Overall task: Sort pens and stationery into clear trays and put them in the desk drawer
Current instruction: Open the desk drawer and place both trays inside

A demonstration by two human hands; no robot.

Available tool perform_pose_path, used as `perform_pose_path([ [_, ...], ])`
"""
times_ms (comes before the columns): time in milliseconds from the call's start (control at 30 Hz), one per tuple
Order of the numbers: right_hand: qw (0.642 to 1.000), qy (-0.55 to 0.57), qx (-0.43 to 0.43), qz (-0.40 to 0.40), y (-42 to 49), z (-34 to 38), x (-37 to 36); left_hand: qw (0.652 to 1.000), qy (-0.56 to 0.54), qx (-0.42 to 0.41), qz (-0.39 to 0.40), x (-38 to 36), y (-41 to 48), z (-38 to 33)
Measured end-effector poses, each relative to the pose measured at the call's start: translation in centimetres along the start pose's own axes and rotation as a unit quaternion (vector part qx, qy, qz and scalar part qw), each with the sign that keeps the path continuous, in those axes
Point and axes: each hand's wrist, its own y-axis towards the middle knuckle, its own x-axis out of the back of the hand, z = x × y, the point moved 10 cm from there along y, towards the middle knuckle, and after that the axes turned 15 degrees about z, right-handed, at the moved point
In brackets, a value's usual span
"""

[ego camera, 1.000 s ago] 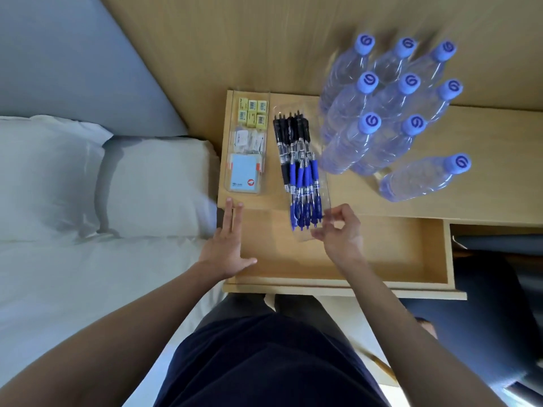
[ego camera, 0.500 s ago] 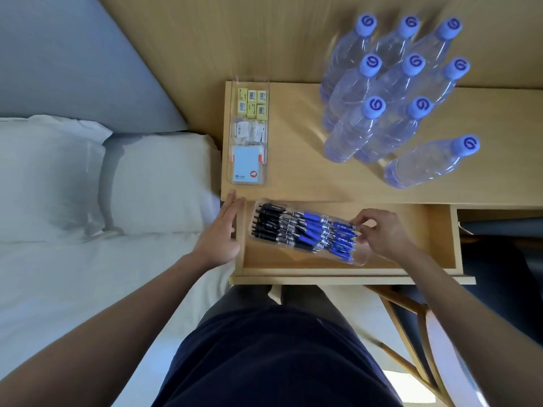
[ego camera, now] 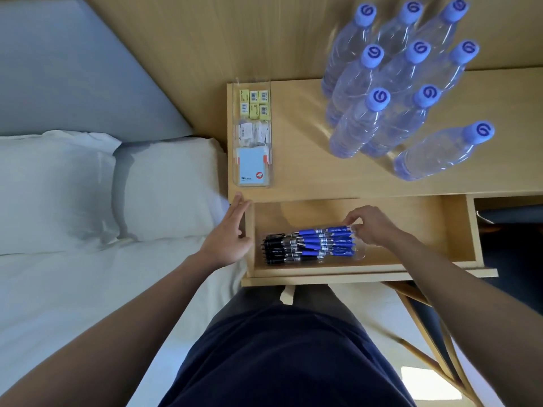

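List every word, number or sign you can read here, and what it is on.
"100", rest of the line blurred: blue notepad.
Swirl sign, no words: each bottle cap.
Barcodes on the yellow boxes: too small to read.
Print on the pens: too small to read.

Pen tray (ego camera: 311, 245) inside open drawer (ego camera: 417, 227), right hand (ego camera: 372, 227) on its end, left hand (ego camera: 229, 237) beside drawer.

room right of pen tray (ego camera: 360, 254), bottles (ego camera: 357, 127) (rear)
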Motion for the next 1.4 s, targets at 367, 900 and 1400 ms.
perform_pose_path([
  [367, 0.994, 0.094, -0.021, 0.057, -1.3, -0.1, -4.8, 1.0, 0.004, 0.009, -0.016, 0.4, 0.2, -0.1],
  [900, 0.956, 0.233, -0.011, -0.177, -6.6, 1.3, -3.0, 0.959, -0.147, 0.052, -0.235, 9.1, 1.7, -2.2],
  [1400, 0.955, 0.185, 0.119, -0.199, -6.6, 15.6, -0.4, 0.977, -0.206, 0.048, -0.009, 2.5, 3.0, -3.7],
])
